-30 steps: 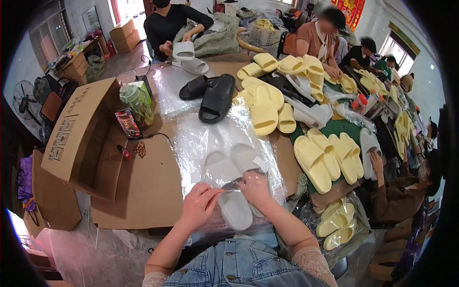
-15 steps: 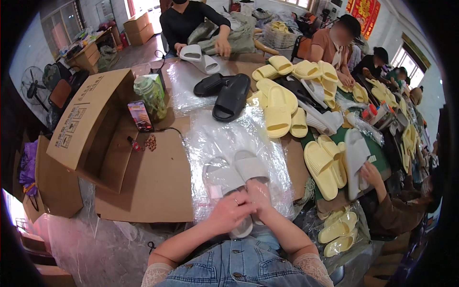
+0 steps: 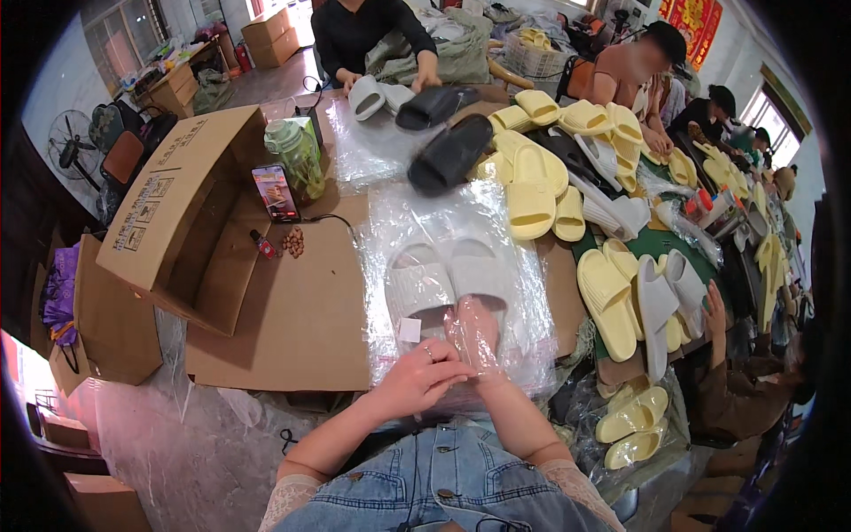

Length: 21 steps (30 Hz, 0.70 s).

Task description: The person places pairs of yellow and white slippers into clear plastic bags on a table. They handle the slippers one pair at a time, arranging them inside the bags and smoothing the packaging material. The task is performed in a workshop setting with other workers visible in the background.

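Observation:
A pair of light grey slippers (image 3: 419,285) lies side by side inside a clear plastic bag (image 3: 523,310), toes pointing away from me. My right hand (image 3: 474,335) reaches into the bag, its fingers stretched over the slippers' heel end and seen through the shiny film. At the bag's near edge, my left hand (image 3: 425,377) has thumb and fingers pinched together on the film beside my right wrist. A small pale square label (image 3: 409,330) shows next to the left slipper. Beyond the bag, a person's hand touches one of two black slippers (image 3: 450,155).
An open cardboard box (image 3: 191,204), a phone (image 3: 276,193) and a green-lidded jar (image 3: 292,155) stand at the left. Yellow slippers (image 3: 530,208) are heaped at the right. Another person's hand (image 3: 714,310) is near grey slippers (image 3: 656,306). More clear bags (image 3: 355,146) lie at the far side.
The grey slippers sit fully inside the bag now; their heels stuck out before. The far person has moved from a grey slipper to the black pair. Another grey slipper shows at the right.

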### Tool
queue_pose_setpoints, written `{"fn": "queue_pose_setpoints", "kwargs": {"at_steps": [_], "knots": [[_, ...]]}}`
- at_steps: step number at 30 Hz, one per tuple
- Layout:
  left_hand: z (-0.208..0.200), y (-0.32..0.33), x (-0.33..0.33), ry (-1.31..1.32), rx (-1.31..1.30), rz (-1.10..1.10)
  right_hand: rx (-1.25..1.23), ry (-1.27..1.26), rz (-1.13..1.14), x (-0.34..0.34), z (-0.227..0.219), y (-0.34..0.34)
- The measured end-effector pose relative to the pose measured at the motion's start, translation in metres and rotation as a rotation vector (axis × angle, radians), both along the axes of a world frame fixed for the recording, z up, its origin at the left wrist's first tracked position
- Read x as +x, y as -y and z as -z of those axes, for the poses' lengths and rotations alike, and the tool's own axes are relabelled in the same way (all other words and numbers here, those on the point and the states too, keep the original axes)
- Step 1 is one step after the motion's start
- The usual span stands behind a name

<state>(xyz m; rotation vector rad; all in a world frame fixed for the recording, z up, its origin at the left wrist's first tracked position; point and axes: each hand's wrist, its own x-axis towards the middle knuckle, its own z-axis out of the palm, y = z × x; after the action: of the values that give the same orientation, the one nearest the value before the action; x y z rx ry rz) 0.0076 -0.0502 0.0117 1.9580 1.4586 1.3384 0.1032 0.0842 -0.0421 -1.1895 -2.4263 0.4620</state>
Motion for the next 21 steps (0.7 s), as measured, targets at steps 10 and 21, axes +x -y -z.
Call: {"fn": "queue_pose_setpoints", "kwargs": {"at_steps": [10,21], "knots": [[0.0,0.011,-0.013,-0.011,-0.048,0.065,0.067,-0.069,0.075,-0.019,-0.003,-0.022],[0.005,0.02,-0.021,-0.245,-0.014,-0.286,-0.064,-0.336,-0.043,-0.033,0.021,-0.058]]}}
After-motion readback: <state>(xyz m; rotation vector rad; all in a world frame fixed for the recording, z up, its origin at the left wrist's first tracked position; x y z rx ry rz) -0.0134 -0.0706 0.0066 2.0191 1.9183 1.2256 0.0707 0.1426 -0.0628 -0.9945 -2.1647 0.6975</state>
